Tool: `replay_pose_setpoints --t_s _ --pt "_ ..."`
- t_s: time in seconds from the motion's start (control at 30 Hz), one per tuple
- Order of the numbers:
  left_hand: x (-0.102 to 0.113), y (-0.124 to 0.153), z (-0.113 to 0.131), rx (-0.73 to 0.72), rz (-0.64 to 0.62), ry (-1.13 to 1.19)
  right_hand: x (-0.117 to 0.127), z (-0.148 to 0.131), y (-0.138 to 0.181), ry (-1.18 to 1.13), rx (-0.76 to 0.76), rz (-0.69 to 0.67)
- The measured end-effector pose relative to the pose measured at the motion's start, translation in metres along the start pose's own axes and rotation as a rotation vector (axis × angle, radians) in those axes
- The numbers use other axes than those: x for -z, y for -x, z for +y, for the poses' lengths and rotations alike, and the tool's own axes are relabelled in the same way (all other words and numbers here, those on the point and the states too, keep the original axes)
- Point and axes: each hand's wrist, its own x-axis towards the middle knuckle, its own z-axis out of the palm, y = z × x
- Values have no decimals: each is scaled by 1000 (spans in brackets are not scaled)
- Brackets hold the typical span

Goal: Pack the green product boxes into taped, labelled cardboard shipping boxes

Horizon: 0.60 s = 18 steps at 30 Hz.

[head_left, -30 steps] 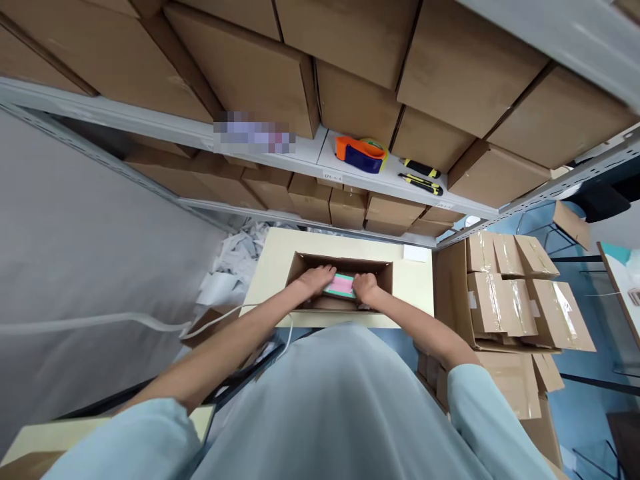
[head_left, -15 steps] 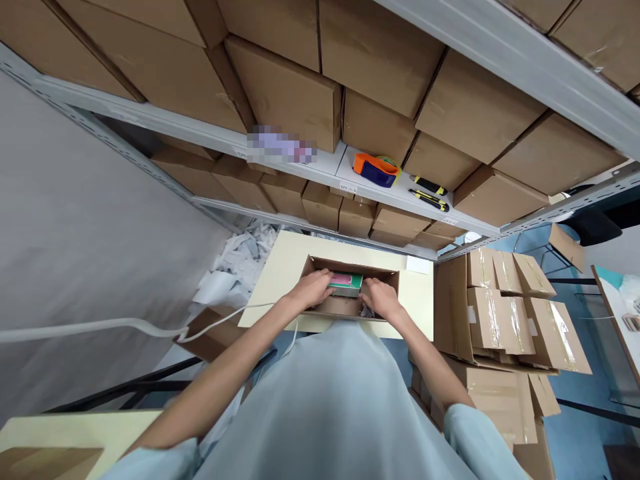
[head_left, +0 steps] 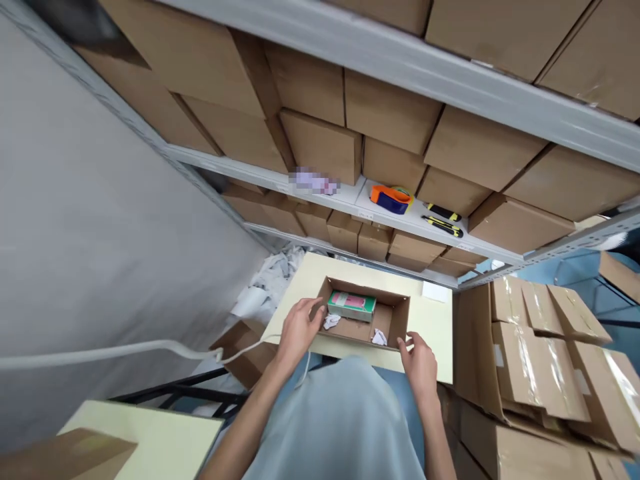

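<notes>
An open cardboard box (head_left: pixel 399 321) sits on the cream table, its long side facing me. Inside, against the back wall and toward the left, lies a green and pink carton (head_left: pixel 351 305). Two crumpled bits of white paper (head_left: pixel 379 337) are on the box floor, one near each front corner. My left hand (head_left: pixel 299 328) is at the left end of the box, its thumb and fingers around the end wall. At the front right corner, my right hand (head_left: pixel 419 360) has its thumb and forefinger on the rim; its other fingers are curled.
Shelves of brown cartons (head_left: pixel 395 90) rise behind the table (head_left: pixel 435 333). On one shelf lie an orange and blue tape dispenser (head_left: pixel 391 199) and two yellow-black cutters (head_left: pixel 443 225). Taped boxes (head_left: pixel 520 363) are stacked at the right. A white cable (head_left: pixel 165 345) hangs at the left.
Both hands have come out of the box to its two ends, letting go of the green and pink carton. The paper bits now show. The camera view has shifted.
</notes>
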Motion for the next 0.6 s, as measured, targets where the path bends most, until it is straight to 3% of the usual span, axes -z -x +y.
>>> replay_pose_setpoints --t_s 0.1,0.33,0.5,0.6 --pt "-3 5 0 54 55 -139 -9 7 1 72 32 -55" --pt "-7 14 8 237 -75 -465 -30 28 3 98 111 -37" --pt "8 28 18 247 -119 -470 -24 30 14 147 159 13" --pt "26 51 10 266 -82 -412 -18 29 30 125 209 31"
